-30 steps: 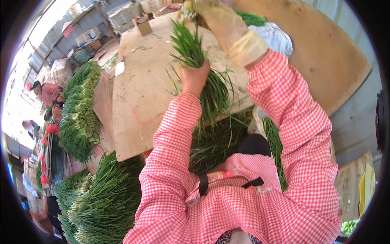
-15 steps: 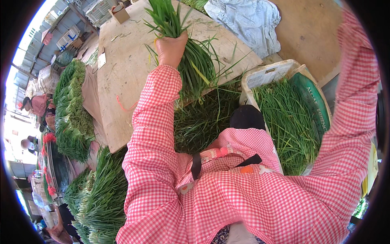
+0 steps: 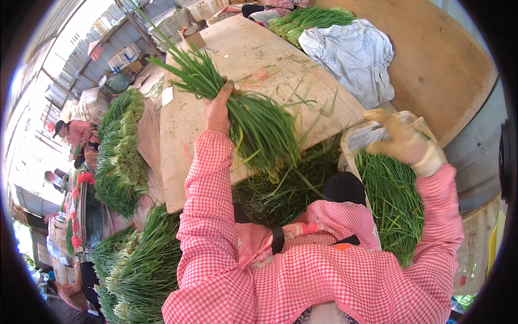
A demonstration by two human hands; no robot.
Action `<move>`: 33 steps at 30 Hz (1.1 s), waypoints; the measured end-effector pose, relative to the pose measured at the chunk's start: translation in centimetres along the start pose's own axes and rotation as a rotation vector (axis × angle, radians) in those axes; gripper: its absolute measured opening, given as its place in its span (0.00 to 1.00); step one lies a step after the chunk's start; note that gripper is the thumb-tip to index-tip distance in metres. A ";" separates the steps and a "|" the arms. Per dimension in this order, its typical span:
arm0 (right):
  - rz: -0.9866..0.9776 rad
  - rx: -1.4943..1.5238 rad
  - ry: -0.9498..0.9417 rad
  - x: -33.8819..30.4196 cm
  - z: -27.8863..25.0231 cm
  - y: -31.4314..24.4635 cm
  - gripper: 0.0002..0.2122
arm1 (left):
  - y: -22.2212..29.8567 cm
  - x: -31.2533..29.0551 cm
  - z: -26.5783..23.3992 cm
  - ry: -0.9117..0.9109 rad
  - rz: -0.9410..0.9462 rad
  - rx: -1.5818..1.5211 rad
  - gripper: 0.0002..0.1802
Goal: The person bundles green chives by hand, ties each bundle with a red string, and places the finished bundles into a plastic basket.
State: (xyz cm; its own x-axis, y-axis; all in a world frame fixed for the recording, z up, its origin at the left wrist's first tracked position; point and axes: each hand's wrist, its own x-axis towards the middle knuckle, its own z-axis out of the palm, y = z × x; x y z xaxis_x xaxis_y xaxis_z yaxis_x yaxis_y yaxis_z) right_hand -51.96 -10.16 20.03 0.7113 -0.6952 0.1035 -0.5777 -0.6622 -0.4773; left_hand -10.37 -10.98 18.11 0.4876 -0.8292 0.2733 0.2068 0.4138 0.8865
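Tilted leftward since earlier, one bunch (image 3: 260, 123) slants upper-left to lower-right, gripped by the left hand (image 3: 218, 109); the right hand (image 3: 400, 141), fingers spread, hovers over one crate (image 3: 362, 139).

No wording or numbers legible.
Blue marking on the white crate (image 3: 124, 59) toward ten o'clock is too small to read; grey marks inside the greens crate (image 3: 367, 139), near three o'clock, are unclear.

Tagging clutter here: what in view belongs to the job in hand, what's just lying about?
Likely in the job:
- green leafy bundle, gripped by the bare left hand
- wooden tabletop
- white crate of greens, near the gloved right hand

Apparently lying about:
- pale cloth
- small cardboard box
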 end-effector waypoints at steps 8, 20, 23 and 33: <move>-0.219 0.087 0.139 8.6 14.1 -8.9 0.54 | 7.4 -5.6 0.4 -0.265 -0.021 -0.102 0.11; 0.017 -0.244 -0.811 3.6 28.9 -2.8 0.15 | 17.1 -5.5 -6.2 -0.736 0.199 -0.535 0.06; 0.084 -0.207 -0.325 6.8 20.9 -1.9 0.08 | 17.4 -5.7 -7.4 -0.782 0.176 -0.493 0.06; -0.723 0.681 -0.264 15.1 12.4 -14.9 0.39 | 12.9 -8.9 -3.4 -1.038 -0.057 -0.427 0.14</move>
State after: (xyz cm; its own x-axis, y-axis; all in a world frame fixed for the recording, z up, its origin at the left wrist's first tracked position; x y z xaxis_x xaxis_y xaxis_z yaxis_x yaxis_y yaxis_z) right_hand -27.63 -7.32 17.93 0.9119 -0.0551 0.4067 0.3149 -0.5415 -0.7795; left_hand -9.19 3.01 25.85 -0.4333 -0.6798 0.5917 0.5772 0.2948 0.7615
